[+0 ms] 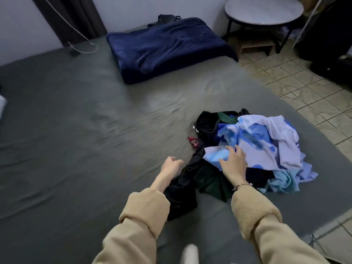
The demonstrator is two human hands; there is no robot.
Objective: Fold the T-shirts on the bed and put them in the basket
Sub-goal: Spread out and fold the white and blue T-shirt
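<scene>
Progress: nothing folded yet, I see the T-shirts (257, 141) heaped on the bed (76, 130); no basket visible.
Right hand (233, 161): fingers spread on the pile.
Left hand (170, 165): fingers loosely curled, empty.

Unfolded T-shirts (253, 147) lie heaped on the right side of a grey-sheeted bed (76, 140), a crumpled pale blue-and-white patterned shirt (262, 141) topping black and dark green ones.
</scene>
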